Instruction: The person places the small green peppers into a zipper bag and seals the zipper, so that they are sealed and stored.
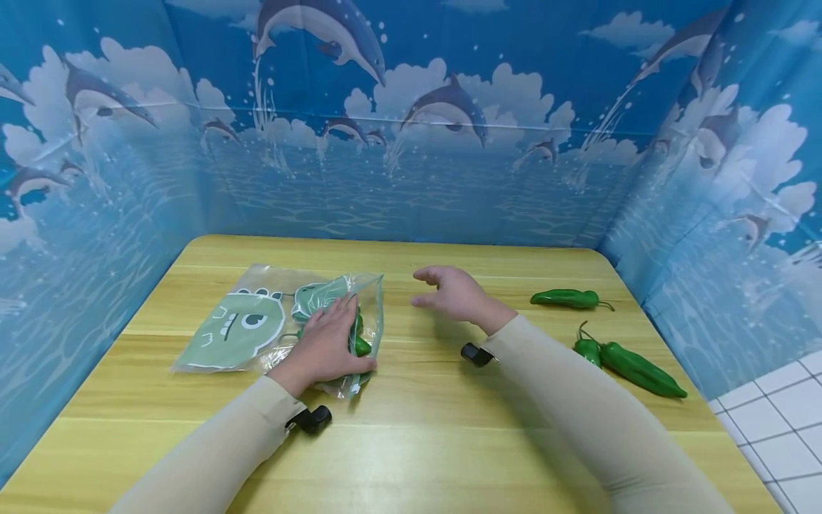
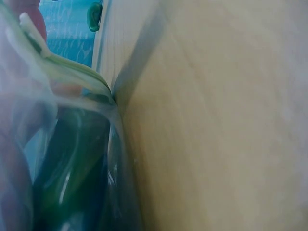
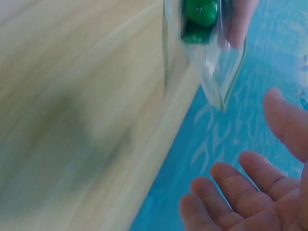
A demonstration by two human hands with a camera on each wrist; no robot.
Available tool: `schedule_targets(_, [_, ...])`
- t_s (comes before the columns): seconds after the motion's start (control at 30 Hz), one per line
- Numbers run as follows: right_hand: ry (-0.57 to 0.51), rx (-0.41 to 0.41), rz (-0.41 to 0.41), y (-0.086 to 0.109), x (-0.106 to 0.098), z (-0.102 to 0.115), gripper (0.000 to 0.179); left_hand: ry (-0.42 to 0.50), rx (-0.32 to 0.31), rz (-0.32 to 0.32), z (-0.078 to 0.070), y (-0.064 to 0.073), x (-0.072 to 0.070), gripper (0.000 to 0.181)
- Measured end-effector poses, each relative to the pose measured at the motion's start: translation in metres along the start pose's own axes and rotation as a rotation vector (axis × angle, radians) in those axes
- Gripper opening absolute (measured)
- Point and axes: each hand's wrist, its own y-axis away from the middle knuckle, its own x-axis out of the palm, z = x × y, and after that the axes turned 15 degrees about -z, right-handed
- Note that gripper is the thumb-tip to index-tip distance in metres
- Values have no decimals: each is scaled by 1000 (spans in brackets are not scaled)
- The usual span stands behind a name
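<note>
My left hand (image 1: 330,346) rests on a clear zip bag (image 1: 374,303) at the left of the table, its fingers stretched across the plastic. Green peppers (image 1: 362,347) lie inside, partly hidden under that hand. The right wrist view shows the bag's mouth parted, with a green pepper (image 3: 202,12) behind it. Just right of this mouth, my right hand (image 1: 459,294) hovers with nothing in it, thumb and fingers apart. A green one-eyed monster print (image 1: 240,325) shows on clear plastic further left; I cannot tell whether that is a separate bag.
At the table's right side lie a long green pepper (image 1: 565,299), another large one (image 1: 642,369) nearer me, and a third (image 1: 587,350) partly behind my right sleeve. A blue dolphin-print curtain (image 1: 411,193) borders the wooden table (image 1: 411,442).
</note>
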Motion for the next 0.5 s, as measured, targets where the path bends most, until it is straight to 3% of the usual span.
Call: schedule_targets(0.5, [-13, 16, 33, 16, -50, -40, 83, 5, 5, 5, 1, 0, -1, 129])
